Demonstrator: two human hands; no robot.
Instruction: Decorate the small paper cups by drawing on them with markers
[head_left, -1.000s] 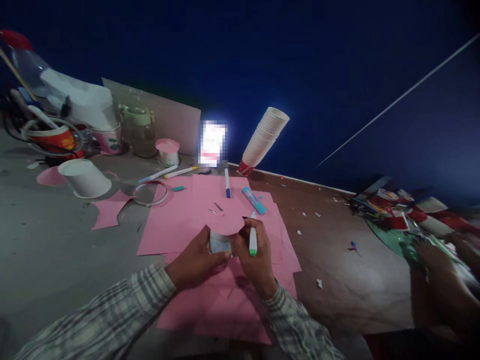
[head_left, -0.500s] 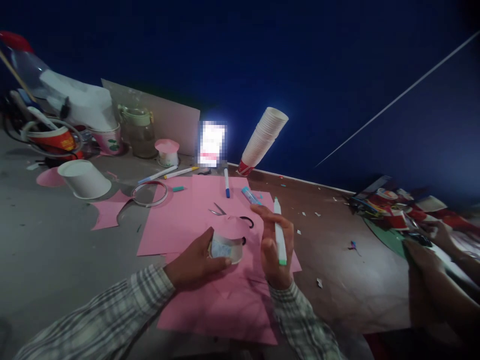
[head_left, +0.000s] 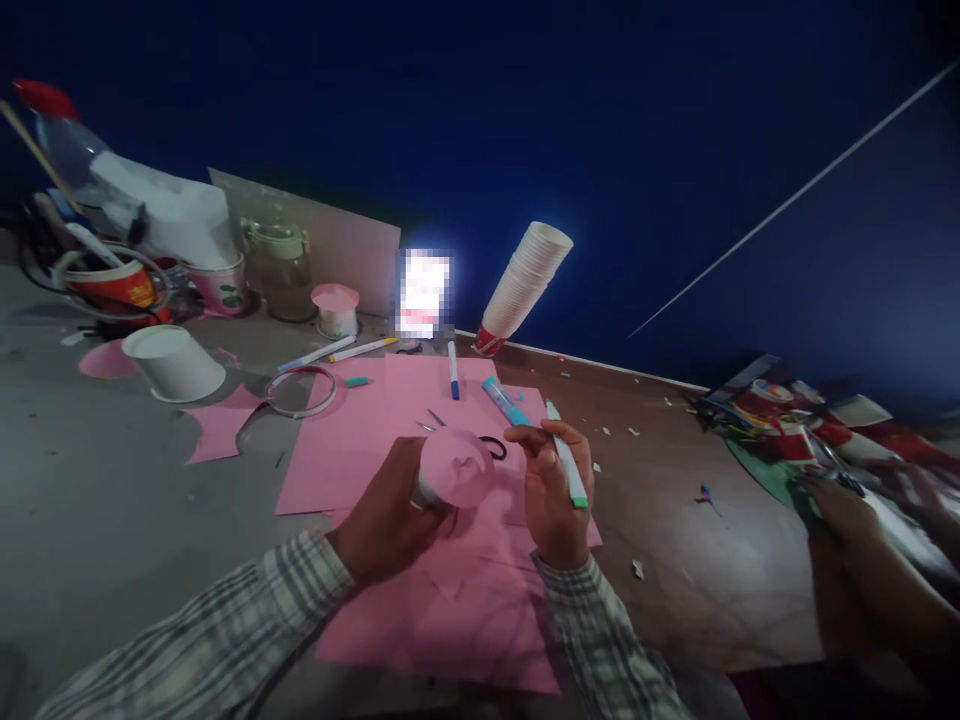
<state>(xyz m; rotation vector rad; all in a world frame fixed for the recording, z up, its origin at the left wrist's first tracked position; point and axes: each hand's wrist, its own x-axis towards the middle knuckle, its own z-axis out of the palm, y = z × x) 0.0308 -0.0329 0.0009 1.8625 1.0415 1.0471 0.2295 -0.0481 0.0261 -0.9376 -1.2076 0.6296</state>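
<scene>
My left hand point(head_left: 394, 510) is closed round a small paper cup point(head_left: 426, 492) that wears a pink paper disc point(head_left: 454, 465) as a top. The disc is tilted toward me and hides most of the cup. In my right hand point(head_left: 559, 490) is a white marker with green ends point(head_left: 568, 470), held between thumb and fingers. Scissors point(head_left: 493, 448) lie partly hidden behind the disc, on pink paper sheets point(head_left: 337, 450). A blue glue tube point(head_left: 502, 400) and a blue-capped marker point(head_left: 453, 372) lie just beyond.
Left are an upturned white cup point(head_left: 172, 362), a tape ring point(head_left: 301, 390), a glass jar point(head_left: 277, 265) and another pink-topped cup point(head_left: 336, 310). Behind leans a tall cup stack point(head_left: 523, 285) near a bright blurred screen point(head_left: 424, 292). At right, another person's hands point(head_left: 847, 510) are near a green mat point(head_left: 761, 470).
My left hand has tipped the cup so its pink top faces me, hiding the cup's drawn side. The marker in my right hand has turned and slants more.
</scene>
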